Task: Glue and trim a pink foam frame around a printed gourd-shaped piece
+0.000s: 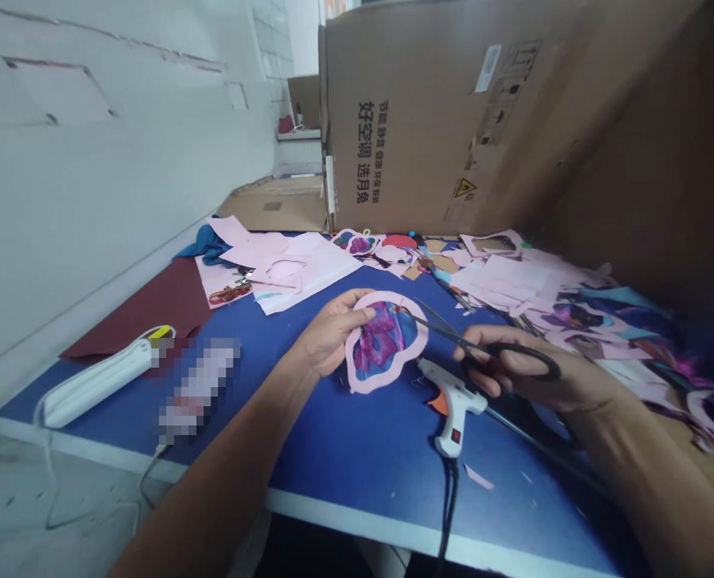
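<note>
My left hand [332, 331] pinches the left side of a rounded cutout [376, 353], which has a pink paper border around shiny purple and blue material. In my right hand [513, 365] is a pair of black-handled scissors [462, 341], my fingers in the handle loops. The scissor blades are parted, one lying over the cutout's upper right edge; whether they bite into the paper I cannot tell. Just below the scissors a white hot glue gun [456, 409] rests on the blue table [344, 449], an orange piece [438, 401] beside its nozzle.
Pink paper sheets [314, 261] and a maroon sheet [145, 309] lie at the back left. Scraps [507, 281] crowd the right side. A white power strip [97, 381] sits at the left. A large cardboard box [429, 120] stands behind; the glue gun's cord [448, 514] crosses the front edge.
</note>
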Demonstrator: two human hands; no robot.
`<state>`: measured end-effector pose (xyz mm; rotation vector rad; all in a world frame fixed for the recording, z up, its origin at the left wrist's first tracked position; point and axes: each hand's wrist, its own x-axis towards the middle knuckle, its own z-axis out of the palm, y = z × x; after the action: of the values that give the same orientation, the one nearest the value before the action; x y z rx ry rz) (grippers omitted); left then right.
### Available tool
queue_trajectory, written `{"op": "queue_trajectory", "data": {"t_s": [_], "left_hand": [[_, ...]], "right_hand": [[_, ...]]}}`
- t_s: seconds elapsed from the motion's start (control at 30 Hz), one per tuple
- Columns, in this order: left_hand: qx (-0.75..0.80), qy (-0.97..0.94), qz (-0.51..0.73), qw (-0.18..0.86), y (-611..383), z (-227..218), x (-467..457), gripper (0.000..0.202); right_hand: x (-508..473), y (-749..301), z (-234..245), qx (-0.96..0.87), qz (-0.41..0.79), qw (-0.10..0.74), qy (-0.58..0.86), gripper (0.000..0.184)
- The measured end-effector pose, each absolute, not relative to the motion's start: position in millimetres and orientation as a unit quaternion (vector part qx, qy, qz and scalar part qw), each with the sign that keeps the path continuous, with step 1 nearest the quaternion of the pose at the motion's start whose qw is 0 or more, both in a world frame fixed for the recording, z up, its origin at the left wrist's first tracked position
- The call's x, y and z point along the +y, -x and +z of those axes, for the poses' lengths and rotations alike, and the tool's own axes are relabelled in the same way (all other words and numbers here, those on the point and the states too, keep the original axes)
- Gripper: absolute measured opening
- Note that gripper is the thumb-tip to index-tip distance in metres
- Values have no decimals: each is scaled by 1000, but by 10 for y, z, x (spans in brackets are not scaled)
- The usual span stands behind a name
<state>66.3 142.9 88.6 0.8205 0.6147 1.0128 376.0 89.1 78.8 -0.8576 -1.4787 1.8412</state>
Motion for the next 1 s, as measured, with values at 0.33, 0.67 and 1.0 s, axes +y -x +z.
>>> {"op": "queue_trajectory", "data": {"t_s": [0.33, 0.67, 1.0], "left_hand": [[274, -386, 451, 756, -659, 901, 1412, 32], [258, -389, 449, 762, -659, 822, 1442, 32], [245, -372, 433, 784, -644, 855, 1424, 31]], "right_hand": [[861, -3745, 857, -552, 704, 316, 314, 55], [883, -3720, 839, -554, 703, 317, 313, 54], [866, -3700, 855, -551, 700, 318, 324, 56]]}}
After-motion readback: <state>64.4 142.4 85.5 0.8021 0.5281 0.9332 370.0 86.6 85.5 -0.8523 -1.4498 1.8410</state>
